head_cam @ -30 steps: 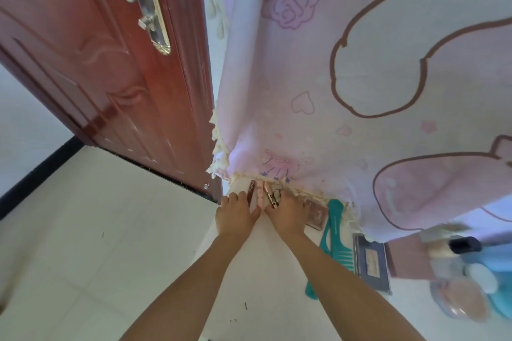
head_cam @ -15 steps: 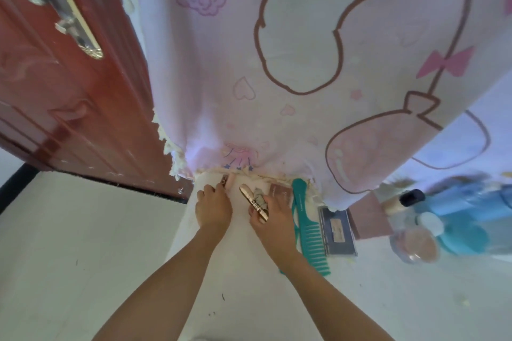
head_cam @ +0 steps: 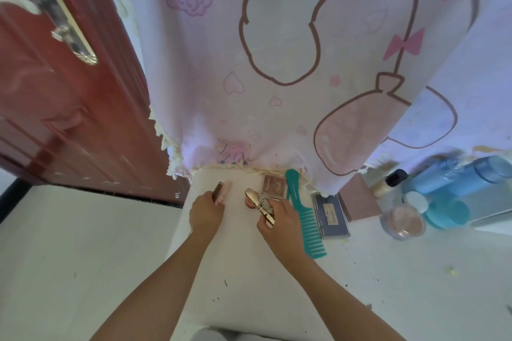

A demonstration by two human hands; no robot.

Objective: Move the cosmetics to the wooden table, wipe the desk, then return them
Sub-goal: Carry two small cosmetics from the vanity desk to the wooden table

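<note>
White desk [head_cam: 249,271], head view. Left hand [head_cam: 206,212] is closed on two slim tubes [head_cam: 220,191], their long axes pointing away towards the curtain [head_cam: 277,63]. Right hand [head_cam: 279,220] clasps a gold tube [head_cam: 260,209], lying diagonally, far end up-left. Likely gathered in bunches to carry off. Comb [head_cam: 304,219] and palettes lie just right.

White desk [head_cam: 249,271] bears comb [head_cam: 304,219], palettes [head_cam: 274,185], jars [head_cam: 403,223].
</note>
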